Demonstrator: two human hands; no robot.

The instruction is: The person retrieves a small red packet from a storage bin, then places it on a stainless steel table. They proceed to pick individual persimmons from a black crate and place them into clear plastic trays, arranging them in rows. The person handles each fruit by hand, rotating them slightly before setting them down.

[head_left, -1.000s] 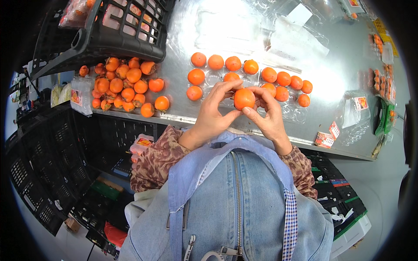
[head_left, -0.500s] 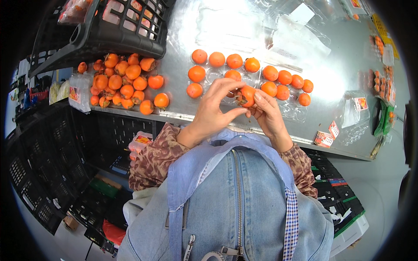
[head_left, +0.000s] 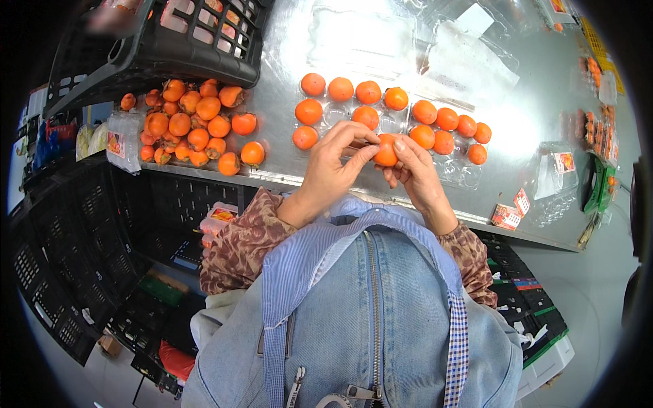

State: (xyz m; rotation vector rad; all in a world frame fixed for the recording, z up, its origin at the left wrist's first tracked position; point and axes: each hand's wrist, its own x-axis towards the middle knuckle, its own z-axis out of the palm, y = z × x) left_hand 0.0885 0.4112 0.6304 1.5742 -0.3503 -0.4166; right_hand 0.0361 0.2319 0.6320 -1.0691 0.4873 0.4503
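Right of the heaped persimmons (head_left: 179, 124), our left hand (head_left: 333, 162) pinches the left edge of one held persimmon (head_left: 386, 156) over the tabletop (head_left: 524, 180), our right hand (head_left: 422, 178) closes a narrow grip opposite, and we judge it firm, smooth, bruisable, best held round its sides.

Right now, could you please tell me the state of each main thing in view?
Right hand: fingers closed on an orange fruit.
Left hand: fingers bent, at that fruit's left side.
Left clear tray: partly filled.
Right clear tray: partly filled.
Fruit pile: loose, unpacked.
Black crate: holding packs.
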